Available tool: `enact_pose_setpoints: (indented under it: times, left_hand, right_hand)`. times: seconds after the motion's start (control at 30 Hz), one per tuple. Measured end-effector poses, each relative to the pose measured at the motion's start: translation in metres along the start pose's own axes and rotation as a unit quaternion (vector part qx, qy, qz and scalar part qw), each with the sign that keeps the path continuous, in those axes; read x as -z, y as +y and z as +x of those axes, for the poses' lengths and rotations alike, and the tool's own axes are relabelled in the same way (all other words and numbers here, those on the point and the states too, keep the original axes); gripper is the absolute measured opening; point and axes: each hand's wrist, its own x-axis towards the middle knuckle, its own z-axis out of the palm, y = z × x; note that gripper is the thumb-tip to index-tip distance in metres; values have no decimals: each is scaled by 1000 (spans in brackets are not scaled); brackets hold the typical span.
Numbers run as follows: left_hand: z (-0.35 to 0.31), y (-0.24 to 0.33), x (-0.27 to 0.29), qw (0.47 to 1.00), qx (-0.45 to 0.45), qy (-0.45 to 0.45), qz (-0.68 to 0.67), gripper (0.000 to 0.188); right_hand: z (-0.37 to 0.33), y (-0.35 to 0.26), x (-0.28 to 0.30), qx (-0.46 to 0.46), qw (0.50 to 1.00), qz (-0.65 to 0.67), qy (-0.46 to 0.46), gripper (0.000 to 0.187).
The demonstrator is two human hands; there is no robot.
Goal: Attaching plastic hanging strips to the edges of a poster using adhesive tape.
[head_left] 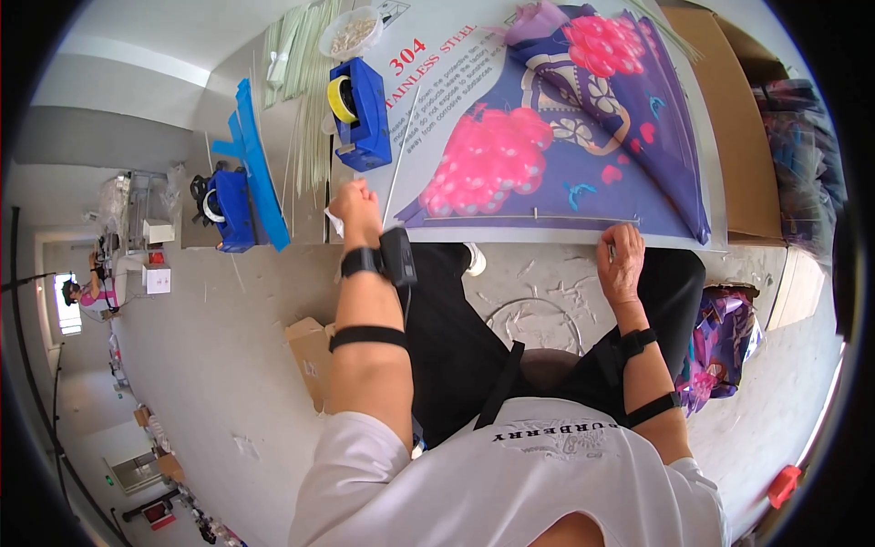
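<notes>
A purple printed fabric with pink flowers lies on the table, its far part folded over. Along its near edge runs a thin pale rod with a small fitting near its middle. My right hand is at the near hem, fingers bent and closed on the fabric by the rod's right end. At the table's front edge, left of the fabric, my left hand is curled closed. A small white scrap shows beside it; what the fingers grip is hidden. Beyond that hand stands a blue tape dispenser with yellow tape.
Bundled pale rods and a tub of small parts lie at the far left. Another blue tape dispenser stands by a blue strip. A cardboard box borders the table's right side. Scraps litter the floor.
</notes>
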Motion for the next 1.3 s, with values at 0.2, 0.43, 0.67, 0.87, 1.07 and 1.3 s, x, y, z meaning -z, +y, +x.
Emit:
enact_pose_setpoints:
  times: [0.2, 0.43, 0.67, 0.87, 1.07, 1.3]
  left_hand:
    - [-43, -26, 8, 987, 4, -154, -41, 41]
    - [-127, -63, -6, 947, 86, -308, -41, 28]
    - [-182, -104, -27, 897, 144, -414, 55, 16]
    - [-195, -123, -27, 911, 144, -385, 36, 20]
    - [-202, -129, -25, 916, 141, -374, 26, 22]
    - [-206, -133, -25, 922, 122, -365, 46, 25]
  right_hand:
    - [-3, 4, 1, -8, 1000, -7, 0, 15]
    - [0, 4, 1, -6, 1000, 8, 14, 14]
    - [6, -4, 6, -142, 985, 99, 2, 9]
    - [21, -19, 4, -158, 975, 155, 9, 8]
    - [34, -25, -12, -169, 968, 187, -16, 10]
    - [43, -32, -21, -144, 975, 166, -41, 13]
